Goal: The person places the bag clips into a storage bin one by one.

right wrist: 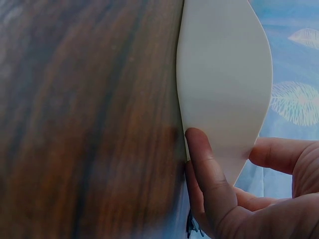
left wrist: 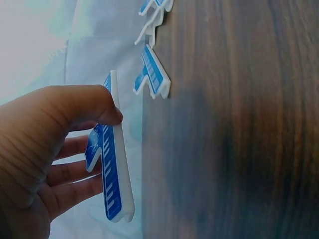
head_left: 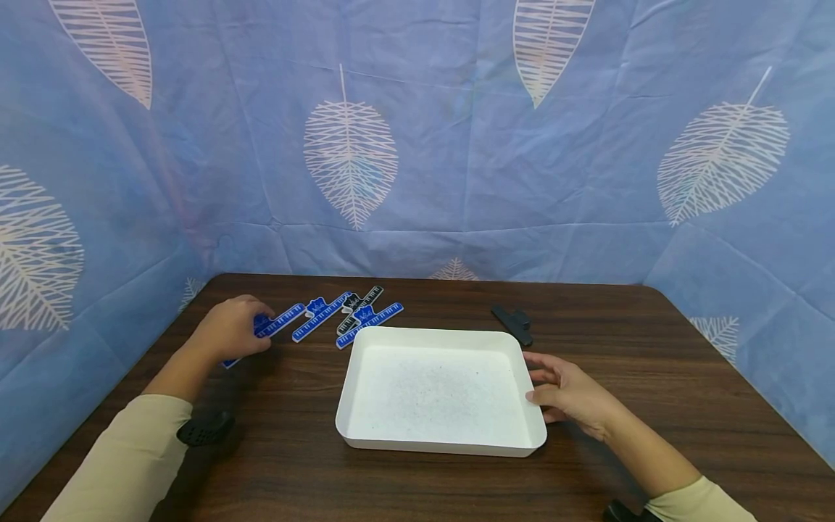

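My left hand (head_left: pixel 231 326) is at the table's left side, pinching a long blue clip (left wrist: pixel 113 179) with a white piano-key print. In the left wrist view its thumb presses the clip's edge and the other fingers lie behind it. To the right of this hand lie another blue clip (head_left: pixel 322 317), a black piano-key clip (head_left: pixel 370 297) and a further blue clip (head_left: pixel 385 315) overlapping the black one. My right hand (head_left: pixel 574 395) holds the right wall of a shallow white tray (right wrist: pixel 224 74), thumb at the rim and fingers against the outside.
A plain black clip (head_left: pixel 512 324) lies behind the tray's right rear corner. The dark wooden table (head_left: pixel 652 341) is enclosed by blue cloth (head_left: pixel 430 167) with white leaf prints at the back and sides. Grey specks mark the tray's floor.
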`<action>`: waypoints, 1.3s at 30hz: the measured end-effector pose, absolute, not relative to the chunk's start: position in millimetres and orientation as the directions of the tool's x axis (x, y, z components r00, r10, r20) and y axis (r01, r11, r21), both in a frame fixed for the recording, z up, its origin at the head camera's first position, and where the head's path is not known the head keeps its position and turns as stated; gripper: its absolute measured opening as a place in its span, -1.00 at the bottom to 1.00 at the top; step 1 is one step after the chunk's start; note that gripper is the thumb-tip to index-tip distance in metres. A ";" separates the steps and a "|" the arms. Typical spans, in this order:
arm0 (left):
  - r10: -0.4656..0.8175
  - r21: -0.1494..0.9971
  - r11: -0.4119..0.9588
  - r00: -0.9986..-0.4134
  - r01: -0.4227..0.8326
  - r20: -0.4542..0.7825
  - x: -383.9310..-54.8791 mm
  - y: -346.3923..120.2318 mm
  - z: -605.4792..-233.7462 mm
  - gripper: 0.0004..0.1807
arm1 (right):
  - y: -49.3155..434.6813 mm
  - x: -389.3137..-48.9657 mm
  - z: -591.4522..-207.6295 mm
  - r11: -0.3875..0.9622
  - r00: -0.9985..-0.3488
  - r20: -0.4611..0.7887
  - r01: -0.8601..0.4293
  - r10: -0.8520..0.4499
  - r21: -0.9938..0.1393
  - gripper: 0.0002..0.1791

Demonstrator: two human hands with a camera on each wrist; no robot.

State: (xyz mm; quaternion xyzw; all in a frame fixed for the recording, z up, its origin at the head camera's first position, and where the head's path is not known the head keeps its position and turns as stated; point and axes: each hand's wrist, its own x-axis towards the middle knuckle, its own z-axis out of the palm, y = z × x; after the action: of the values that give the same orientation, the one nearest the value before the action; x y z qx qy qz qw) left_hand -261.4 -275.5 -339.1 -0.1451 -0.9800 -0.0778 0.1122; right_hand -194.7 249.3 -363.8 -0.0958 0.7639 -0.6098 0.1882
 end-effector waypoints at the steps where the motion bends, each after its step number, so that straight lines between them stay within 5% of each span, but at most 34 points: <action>1: 0.275 0.118 0.943 -0.930 0.310 0.245 -260.6 -274.0 -337.9 -0.57 | 249.4 -194.7 -363.9 0.237 -0.911 -0.171 0.083 -0.376 -0.968 -0.13; 39: 0.578 0.032 0.784 -0.748 0.620 0.325 -241.8 -195.0 -313.0 -0.59 | 251.4 -194.4 -364.1 0.216 -0.903 -0.166 0.084 -0.397 -0.973 -0.12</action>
State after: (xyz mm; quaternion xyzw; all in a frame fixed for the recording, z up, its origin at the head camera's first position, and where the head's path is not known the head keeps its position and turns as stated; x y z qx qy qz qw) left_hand -241.8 -195.0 -313.0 -0.3214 -0.9324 -0.0692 0.1503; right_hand -194.4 251.4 -364.1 -0.1037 0.7551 -0.6174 0.1949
